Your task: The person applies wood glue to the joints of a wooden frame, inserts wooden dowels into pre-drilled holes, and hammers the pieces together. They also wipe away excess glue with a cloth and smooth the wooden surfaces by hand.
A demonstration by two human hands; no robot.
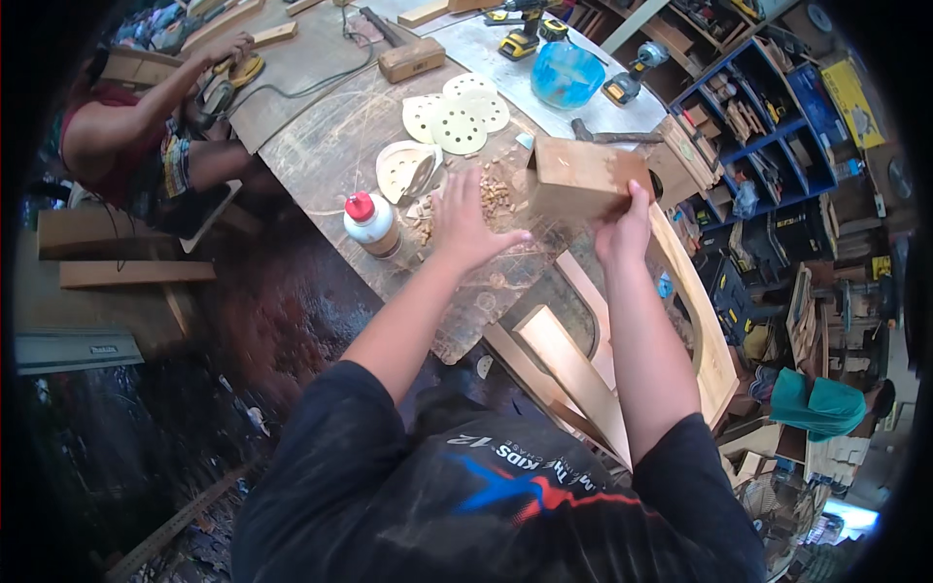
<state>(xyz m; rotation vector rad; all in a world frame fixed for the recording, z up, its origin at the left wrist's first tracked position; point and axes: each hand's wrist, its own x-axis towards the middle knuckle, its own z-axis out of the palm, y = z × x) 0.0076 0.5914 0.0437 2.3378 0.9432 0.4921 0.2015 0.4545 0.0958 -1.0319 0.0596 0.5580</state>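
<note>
My right hand (625, 228) grips a rectangular block of wood (588, 177) by its near right end and holds it above the worktable (335, 136). With fingers spread, my left hand (466, 225) reaches over the table beside a pile of small wooden dowels (498, 194); nothing shows in it. Part of the pile is hidden behind that hand. Left of it stands a white bottle (373, 229) with a red cap. Pale round sanding discs (459, 126) with holes lie beyond the dowels, and a separate disc (403, 173) lies nearer the bottle.
A blue translucent tub (567, 76), cordless drills (520, 39) and a hammer (612, 136) occupy the far side. A wooden block (412, 60) lies at the back. Wooden frame pieces (569, 374) stand below my right forearm. At left, another person's hand (231, 49) rests on a yellow sander (243, 70).
</note>
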